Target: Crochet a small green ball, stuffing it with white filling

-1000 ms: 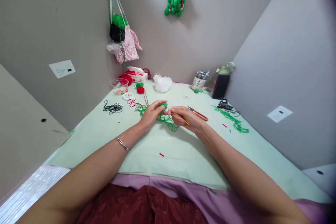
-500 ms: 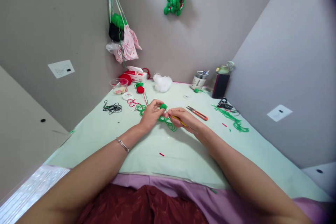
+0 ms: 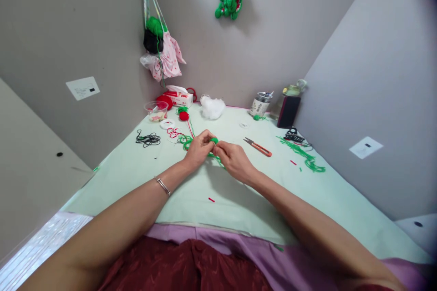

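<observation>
My left hand (image 3: 199, 149) pinches a small green yarn piece (image 3: 214, 140) near the middle of the table. My right hand (image 3: 235, 160) is closed beside it, its fingertips meeting the piece. A thin tool is in my right hand, mostly hidden by the fingers; a bit of its shaft shows at the fingertips. Loose green yarn (image 3: 185, 141) lies behind and under my left hand. To the right of my hands are orange-handled snips (image 3: 258, 147), their blades apart.
Black yarn (image 3: 147, 138) lies left, with a clear bowl (image 3: 156, 112) behind it. White stuffing (image 3: 212, 107), a pen tin (image 3: 260, 104) and a phone (image 3: 288, 112) stand at the back. Green strands (image 3: 303, 155) lie right. A tissue box (image 3: 179, 98) is near the wall.
My right hand has turned over, back of the hand upward, and the yellow tool handle that showed before is now hidden. The view has shifted slightly.
</observation>
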A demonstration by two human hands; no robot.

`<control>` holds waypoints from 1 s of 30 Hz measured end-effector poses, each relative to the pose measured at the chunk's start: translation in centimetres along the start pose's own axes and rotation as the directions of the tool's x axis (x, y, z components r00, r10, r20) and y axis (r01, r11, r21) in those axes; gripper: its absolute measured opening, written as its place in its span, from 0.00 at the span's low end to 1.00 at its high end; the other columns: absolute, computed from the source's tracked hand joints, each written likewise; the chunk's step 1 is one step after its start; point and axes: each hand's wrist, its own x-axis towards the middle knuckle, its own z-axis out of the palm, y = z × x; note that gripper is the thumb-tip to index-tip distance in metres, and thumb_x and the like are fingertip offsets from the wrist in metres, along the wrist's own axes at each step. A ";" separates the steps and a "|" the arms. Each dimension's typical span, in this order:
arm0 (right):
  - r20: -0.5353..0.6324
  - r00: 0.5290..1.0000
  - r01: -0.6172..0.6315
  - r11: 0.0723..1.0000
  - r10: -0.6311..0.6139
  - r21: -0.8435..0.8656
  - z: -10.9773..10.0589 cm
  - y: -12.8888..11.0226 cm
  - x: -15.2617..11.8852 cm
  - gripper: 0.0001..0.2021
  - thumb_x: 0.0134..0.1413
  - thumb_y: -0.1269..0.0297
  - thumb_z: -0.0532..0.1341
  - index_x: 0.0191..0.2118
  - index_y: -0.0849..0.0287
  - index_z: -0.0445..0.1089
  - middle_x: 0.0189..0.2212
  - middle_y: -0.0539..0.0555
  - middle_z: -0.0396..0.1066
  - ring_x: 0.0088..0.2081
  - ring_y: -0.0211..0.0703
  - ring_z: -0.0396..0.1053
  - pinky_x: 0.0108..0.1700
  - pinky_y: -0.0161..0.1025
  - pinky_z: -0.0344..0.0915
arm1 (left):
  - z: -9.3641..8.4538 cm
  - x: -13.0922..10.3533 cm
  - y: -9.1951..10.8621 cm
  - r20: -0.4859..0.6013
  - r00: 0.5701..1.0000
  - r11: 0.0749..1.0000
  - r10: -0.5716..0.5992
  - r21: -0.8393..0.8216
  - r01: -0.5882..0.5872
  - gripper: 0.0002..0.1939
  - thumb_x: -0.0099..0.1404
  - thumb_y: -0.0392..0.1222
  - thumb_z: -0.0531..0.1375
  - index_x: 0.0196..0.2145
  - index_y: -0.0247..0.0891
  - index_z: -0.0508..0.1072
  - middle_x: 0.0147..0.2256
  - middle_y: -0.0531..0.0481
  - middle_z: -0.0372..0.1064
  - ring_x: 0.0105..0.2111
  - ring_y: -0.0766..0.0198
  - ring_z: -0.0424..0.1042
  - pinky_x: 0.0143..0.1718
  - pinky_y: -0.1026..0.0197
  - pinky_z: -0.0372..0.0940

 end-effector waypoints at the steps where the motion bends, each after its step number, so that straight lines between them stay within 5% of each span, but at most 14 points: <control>1: 0.000 1.000 0.008 1.000 -0.008 -0.014 0.1 -0.1 -0.1 0.09 0.56 0.65 0.60 0.25 0.56 0.67 0.20 0.46 0.58 0.26 0.38 0.49 0.31 0.39 0.42 | -0.1 0.0 0.0 -0.010 1.000 1.000 0.008 0.015 -0.008 0.12 0.73 0.47 0.62 0.46 0.34 0.75 0.39 0.49 0.75 0.33 0.64 0.75 0.36 0.57 0.74; 6: 0.161 0.987 -0.032 0.999 0.030 0.015 -1.5 -0.6 0.6 0.09 0.59 0.62 0.59 0.30 0.58 0.70 0.17 0.44 0.56 0.22 0.36 0.48 0.28 0.37 0.43 | 0.0 -0.2 0.6 -0.052 0.997 0.992 0.053 0.115 -0.046 0.13 0.74 0.47 0.62 0.48 0.35 0.74 0.39 0.49 0.75 0.33 0.63 0.75 0.36 0.57 0.74; 10: 0.360 0.932 -0.097 0.989 0.050 0.112 -3.9 -0.5 1.0 0.16 0.63 0.54 0.57 0.38 0.62 0.74 0.15 0.40 0.48 0.19 0.34 0.39 0.23 0.35 0.40 | 0.3 -0.4 1.3 -0.094 0.988 0.971 0.123 0.219 -0.100 0.12 0.73 0.46 0.62 0.47 0.36 0.75 0.42 0.48 0.75 0.37 0.61 0.75 0.42 0.53 0.73; 14: 0.581 0.814 -0.135 0.979 0.023 0.151 -3.8 -1.1 -0.2 0.22 0.62 0.47 0.59 0.40 0.64 0.77 0.12 0.39 0.46 0.17 0.33 0.41 0.22 0.35 0.45 | 0.0 -0.6 1.7 -0.125 0.974 0.949 0.187 0.280 -0.146 0.11 0.72 0.45 0.63 0.47 0.37 0.75 0.45 0.46 0.75 0.42 0.58 0.74 0.49 0.48 0.71; 17: 0.708 0.706 -0.090 0.993 0.012 0.072 -3.1 -2.9 -1.5 0.24 0.63 0.45 0.60 0.47 0.65 0.78 0.14 0.42 0.54 0.18 0.33 0.49 0.23 0.35 0.51 | -0.6 -0.6 1.6 -0.140 0.973 0.951 0.186 0.276 -0.142 0.11 0.72 0.45 0.63 0.48 0.37 0.75 0.46 0.46 0.75 0.44 0.57 0.75 0.50 0.47 0.71; 18: 0.653 0.757 -0.016 1.000 0.001 0.016 -3.2 -3.4 -1.7 0.26 0.66 0.44 0.58 0.51 0.63 0.77 0.16 0.43 0.57 0.19 0.34 0.52 0.24 0.34 0.52 | -0.8 -0.5 1.5 -0.144 0.974 0.955 0.175 0.265 -0.132 0.12 0.72 0.45 0.63 0.49 0.37 0.75 0.46 0.45 0.75 0.44 0.57 0.75 0.50 0.47 0.72; 20: 0.307 0.951 0.130 0.956 -0.045 -0.262 -3.7 -3.8 -1.5 0.26 0.72 0.45 0.50 0.57 0.60 0.73 0.21 0.47 0.63 0.21 0.37 0.58 0.27 0.35 0.56 | -1.0 -0.3 1.2 -0.152 0.980 0.968 0.131 0.231 -0.094 0.14 0.73 0.47 0.62 0.50 0.36 0.75 0.45 0.46 0.75 0.42 0.58 0.76 0.47 0.49 0.73; 21: 0.079 0.992 0.124 0.863 -0.097 -0.489 -4.1 -3.5 -1.2 0.26 0.74 0.49 0.46 0.60 0.59 0.70 0.24 0.50 0.67 0.24 0.39 0.62 0.29 0.36 0.59 | -1.0 -0.1 1.0 -0.154 0.983 0.975 0.102 0.211 -0.068 0.14 0.73 0.47 0.62 0.51 0.36 0.75 0.45 0.46 0.75 0.41 0.59 0.76 0.45 0.50 0.74; 22: -0.114 0.982 0.026 0.706 -0.150 -0.708 -4.5 -2.8 -0.7 0.25 0.76 0.53 0.41 0.61 0.58 0.68 0.29 0.53 0.71 0.29 0.42 0.68 0.34 0.37 0.63 | -1.0 0.1 0.7 -0.155 0.985 0.981 0.070 0.191 -0.039 0.15 0.74 0.48 0.61 0.51 0.35 0.74 0.44 0.46 0.76 0.40 0.59 0.77 0.44 0.51 0.74; 23: -0.186 0.970 -0.045 0.642 -0.154 -0.766 -4.9 -1.8 -0.1 0.24 0.76 0.58 0.40 0.63 0.60 0.65 0.35 0.58 0.73 0.36 0.47 0.72 0.39 0.40 0.64 | -1.0 0.2 0.4 -0.154 0.987 0.985 0.037 0.172 -0.010 0.15 0.74 0.48 0.61 0.51 0.35 0.74 0.44 0.46 0.76 0.39 0.59 0.77 0.43 0.51 0.75; 28: -0.118 0.993 -0.104 0.467 -0.001 -0.878 -5.9 4.4 2.4 0.09 0.68 0.62 0.60 0.42 0.62 0.75 0.43 0.64 0.73 0.38 0.53 0.76 0.40 0.43 0.67 | -0.8 0.6 -0.8 -0.111 0.990 0.988 -0.091 0.118 0.104 0.16 0.74 0.48 0.62 0.53 0.35 0.74 0.47 0.44 0.75 0.40 0.59 0.77 0.42 0.52 0.76; 30: -0.111 0.994 -0.107 0.419 0.014 -0.902 -6.4 5.3 3.5 0.10 0.68 0.61 0.60 0.43 0.61 0.75 0.46 0.65 0.72 0.42 0.54 0.77 0.43 0.45 0.69 | -0.7 0.5 -1.2 -0.080 0.989 0.984 -0.124 0.121 0.133 0.16 0.73 0.47 0.62 0.53 0.35 0.74 0.47 0.44 0.75 0.41 0.59 0.77 0.42 0.52 0.76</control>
